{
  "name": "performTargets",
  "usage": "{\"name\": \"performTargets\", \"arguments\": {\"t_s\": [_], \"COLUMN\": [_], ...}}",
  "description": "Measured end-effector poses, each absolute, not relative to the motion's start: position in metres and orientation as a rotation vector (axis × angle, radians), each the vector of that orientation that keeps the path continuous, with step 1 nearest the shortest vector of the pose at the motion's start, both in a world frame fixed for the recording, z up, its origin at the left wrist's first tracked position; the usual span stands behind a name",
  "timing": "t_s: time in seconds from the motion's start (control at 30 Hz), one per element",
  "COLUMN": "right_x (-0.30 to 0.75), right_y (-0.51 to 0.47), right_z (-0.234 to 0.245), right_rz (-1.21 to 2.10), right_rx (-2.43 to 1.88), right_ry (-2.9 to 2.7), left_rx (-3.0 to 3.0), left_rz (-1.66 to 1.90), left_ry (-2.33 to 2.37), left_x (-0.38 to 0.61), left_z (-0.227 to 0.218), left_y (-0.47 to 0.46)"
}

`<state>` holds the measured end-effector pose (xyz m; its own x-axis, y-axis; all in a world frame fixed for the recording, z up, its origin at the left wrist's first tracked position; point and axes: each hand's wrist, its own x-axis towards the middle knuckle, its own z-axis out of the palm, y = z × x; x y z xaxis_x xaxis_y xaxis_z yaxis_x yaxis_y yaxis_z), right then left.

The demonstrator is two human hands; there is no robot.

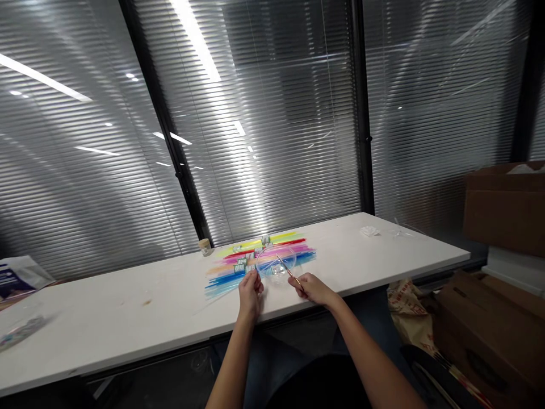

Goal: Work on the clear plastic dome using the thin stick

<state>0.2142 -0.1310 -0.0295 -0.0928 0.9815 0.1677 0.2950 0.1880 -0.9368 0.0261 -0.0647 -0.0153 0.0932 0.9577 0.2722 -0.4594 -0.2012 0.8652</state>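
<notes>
Strands point(221, 279) lie across the worktop point(102, 321) in bundles by colour, paper labels point(239, 267) presumably keeping each together. My left hand point(250, 289) has its fingers closed together beside the clear bowl point(295, 261); at this distance I can't tell if they pinch anything thin. The bowl sits between my hands, handy to both. My right hand point(314, 288) has its fingers clamped on the scissors point(290, 274), blades angled over the bowl.
</notes>
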Motion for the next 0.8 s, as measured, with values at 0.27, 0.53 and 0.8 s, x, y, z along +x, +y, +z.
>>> {"name": "performTargets", "arguments": {"t_s": [0.27, 0.53, 0.8], "right_x": [0.2143, 0.2138, 0.2129], "right_y": [-0.1289, -0.1280, -0.1260], "right_z": [-0.0332, -0.0337, -0.0357], "right_rz": [0.960, 0.970, 0.910], "right_rx": [-1.264, -1.260, -1.305], "right_ry": [-1.559, -1.552, -1.552], "left_rx": [1.096, 1.098, 1.111], "left_rz": [1.445, 1.439, 1.446], "left_ry": [0.622, 0.617, 0.627], "left_x": [0.0257, 0.0257, 0.0265], "left_z": [-0.0156, -0.0155, -0.0144], "left_y": [-0.0639, -0.0646, -0.0666]}}
